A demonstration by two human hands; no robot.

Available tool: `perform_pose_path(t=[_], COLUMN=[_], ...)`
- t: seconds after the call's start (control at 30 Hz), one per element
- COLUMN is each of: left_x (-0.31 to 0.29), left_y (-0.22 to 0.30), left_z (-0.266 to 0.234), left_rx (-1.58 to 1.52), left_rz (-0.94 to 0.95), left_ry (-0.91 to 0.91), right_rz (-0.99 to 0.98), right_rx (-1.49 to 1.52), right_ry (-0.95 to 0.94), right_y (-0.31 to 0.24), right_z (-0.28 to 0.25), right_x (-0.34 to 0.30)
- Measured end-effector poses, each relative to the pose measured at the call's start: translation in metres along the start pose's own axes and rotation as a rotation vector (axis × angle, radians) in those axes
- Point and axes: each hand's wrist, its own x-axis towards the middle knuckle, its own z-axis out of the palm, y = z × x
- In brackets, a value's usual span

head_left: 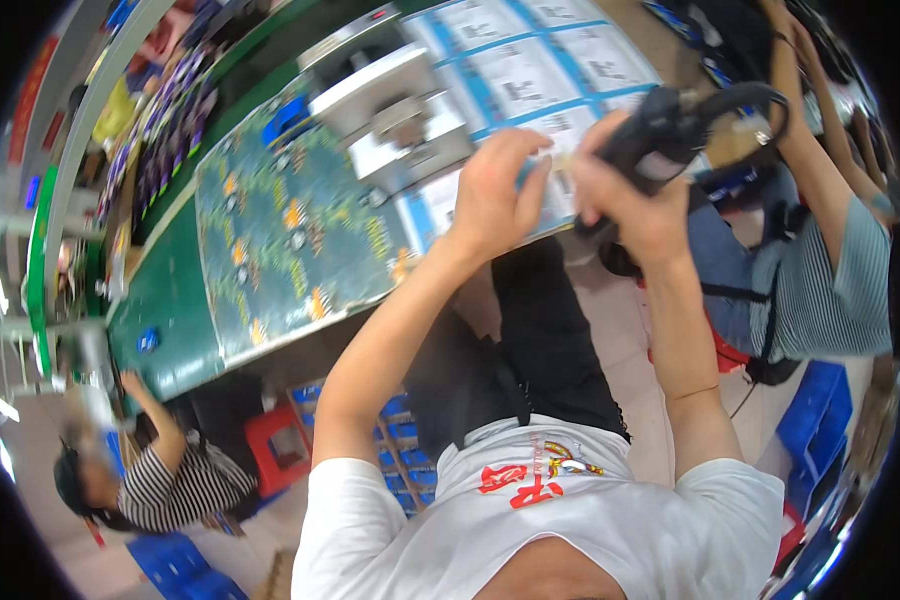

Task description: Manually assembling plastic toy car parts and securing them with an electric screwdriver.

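My left hand [498, 195] is over the near edge of a sheet printed with blue and white panels [522, 75]. Its fingers are curved, with a gap between thumb and forefinger, and I see nothing held there. Just to its right, my right hand [635, 195] grips a black object with a dark loop [655, 135]. Motion blurs this object, so its exact kind is unclear. A white and grey machine with a block on top [410, 130] stands on the table, left of and beyond my left hand.
The green table [160, 290] carries a patterned mat [290, 230] and a small blue item [148, 339]. A person in stripes [190, 475] sits at left near a red stool [277, 447]; another person [820, 270] is at right. Blue crates [815, 415] stand at lower right.
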Motion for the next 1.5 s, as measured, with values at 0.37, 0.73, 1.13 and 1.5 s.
perform_pose_path(t=[0.37, 0.73, 1.13, 1.5], left_x=[0.181, 0.232, 0.083, -0.064], left_y=[-0.067, -0.021, 0.036, 0.046], left_z=[0.235, 0.334, 0.067, -0.065], left_rx=[0.017, 0.188, -0.992, -1.19], left_rz=[-0.333, -0.631, -0.783, -1.188], left_ry=[-0.183, -0.149, 0.331, 0.474], right_rz=[0.158, 0.206, 0.204, -0.13], right_rx=[0.252, 0.05, 0.12, 0.39], right_ry=[-0.375, -0.097, -0.064, -0.102], right_y=[-0.052, -0.066, -0.053, -0.017], right_z=[-0.055, -0.099, -0.092, 0.026], right_x=[-0.023, -0.024, -0.025, 0.031])
